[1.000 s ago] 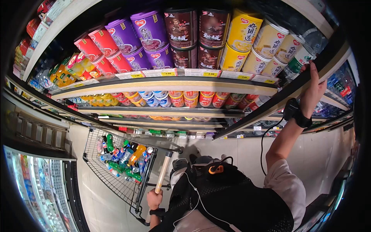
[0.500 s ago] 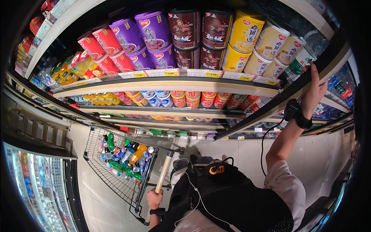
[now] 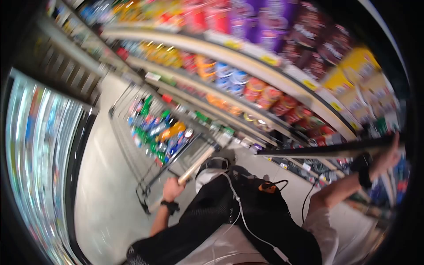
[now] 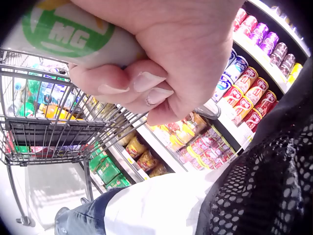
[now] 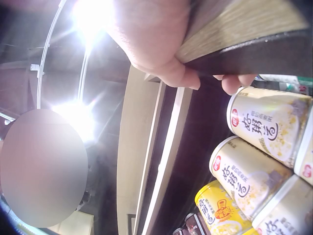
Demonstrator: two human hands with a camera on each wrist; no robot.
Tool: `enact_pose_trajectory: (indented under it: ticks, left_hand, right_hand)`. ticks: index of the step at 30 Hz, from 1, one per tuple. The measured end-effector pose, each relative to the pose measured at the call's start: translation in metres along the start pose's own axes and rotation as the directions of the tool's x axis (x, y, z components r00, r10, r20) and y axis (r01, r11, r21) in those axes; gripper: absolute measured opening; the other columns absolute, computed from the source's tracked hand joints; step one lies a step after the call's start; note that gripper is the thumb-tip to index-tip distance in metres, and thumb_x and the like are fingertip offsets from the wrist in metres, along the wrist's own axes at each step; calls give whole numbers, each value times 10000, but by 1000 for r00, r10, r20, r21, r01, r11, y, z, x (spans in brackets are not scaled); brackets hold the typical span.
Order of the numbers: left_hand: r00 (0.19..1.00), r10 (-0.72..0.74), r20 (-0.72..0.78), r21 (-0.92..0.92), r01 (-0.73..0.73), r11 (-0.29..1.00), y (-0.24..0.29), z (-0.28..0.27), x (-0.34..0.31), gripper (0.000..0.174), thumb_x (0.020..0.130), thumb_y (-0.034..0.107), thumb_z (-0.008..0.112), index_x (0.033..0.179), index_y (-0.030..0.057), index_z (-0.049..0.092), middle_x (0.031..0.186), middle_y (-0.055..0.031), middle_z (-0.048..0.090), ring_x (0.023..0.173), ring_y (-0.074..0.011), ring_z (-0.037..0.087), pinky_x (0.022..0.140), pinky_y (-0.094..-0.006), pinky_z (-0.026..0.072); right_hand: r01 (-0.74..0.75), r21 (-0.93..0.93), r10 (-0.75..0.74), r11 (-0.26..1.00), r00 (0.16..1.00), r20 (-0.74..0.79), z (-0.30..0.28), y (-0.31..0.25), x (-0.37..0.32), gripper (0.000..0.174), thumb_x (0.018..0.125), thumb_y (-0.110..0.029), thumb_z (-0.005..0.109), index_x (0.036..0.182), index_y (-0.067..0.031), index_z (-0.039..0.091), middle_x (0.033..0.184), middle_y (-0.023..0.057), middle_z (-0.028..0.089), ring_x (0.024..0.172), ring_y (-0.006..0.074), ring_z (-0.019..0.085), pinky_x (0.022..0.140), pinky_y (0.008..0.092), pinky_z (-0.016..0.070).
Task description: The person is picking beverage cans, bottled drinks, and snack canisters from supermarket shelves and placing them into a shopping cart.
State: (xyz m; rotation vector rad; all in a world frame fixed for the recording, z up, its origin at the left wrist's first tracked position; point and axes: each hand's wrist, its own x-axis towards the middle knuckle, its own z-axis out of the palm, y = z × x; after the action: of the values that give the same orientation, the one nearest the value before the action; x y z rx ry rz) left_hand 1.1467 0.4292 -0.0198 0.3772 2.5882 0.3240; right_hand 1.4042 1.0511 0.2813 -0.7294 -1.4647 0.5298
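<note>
Cart (image 4: 54,132): because bottles (image 3: 170,131) lie heaped loose, a jolt could roll them.
Left grip (image 3: 172,189): curled round the handle (image 3: 198,165), cart's near edge; one-handed steering may veer into the shelf (image 3: 265,73).
Right grip (image 3: 385,160): clasping the divider (image 3: 318,150), shelf's right edge; slipping could knock pale cans (image 5: 269,117).

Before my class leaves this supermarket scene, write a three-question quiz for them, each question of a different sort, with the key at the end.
1. In the left wrist view, which two letters show on the cart handle that the left hand grips?
2. True or false: the cart has no bottles in it.
3. What is the right hand on?
a) a purple can
b) a wood-and-black shelf panel
c) the cart handle

Key:
1. MG.
2. False: bottles lie in it, one with orange contents.
3. b.
</note>
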Motion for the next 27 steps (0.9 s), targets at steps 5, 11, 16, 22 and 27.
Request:
enact_pose_trajectory:
  ticks: [5,11,16,22,27]
  left_hand:
    - [995,95,13,-77,-93,993,24,-9,28,287,750,347,633,885,105,709,783,-181,672,764,-389,648,720,-473,529]
    - [995,96,9,-40,-96,995,30,-19,44,306,751,363,639,895,103,711,799,-184,677,771,-388,650,724,-460,532]
    - [997,76,3,-26,-76,997,15,-12,35,338,744,390,631,912,105,700,823,-189,679,791,-385,652,729,-468,527]
    - [993,114,-23,-70,-116,991,10,-10,30,347,744,362,625,950,85,662,798,-197,669,782,-391,648,725,-475,522]
    - [991,132,1,-90,-132,987,0,-13,27,412,754,407,613,1000,77,641,808,-175,682,786,-368,661,717,-462,529]
  right_hand:
    - [-58,-74,38,996,968,-248,-3,-63,-15,302,943,-144,516,1122,52,660,1065,213,665,939,219,666,883,342,512]
    - [29,-52,-38,998,979,-200,-21,-51,-16,336,893,-214,649,1107,45,658,994,149,676,894,177,647,804,311,495]
    - [11,85,3,996,987,-163,13,-52,-29,318,886,-214,674,1067,45,633,868,84,658,771,134,615,700,256,467]
    - [46,177,-22,983,991,-133,16,-56,-31,213,892,-135,669,1021,23,610,879,61,642,740,116,605,681,238,465]
    - [35,170,-16,985,993,-116,20,-46,-29,204,893,-140,666,1019,5,597,844,58,638,729,114,600,678,239,458]
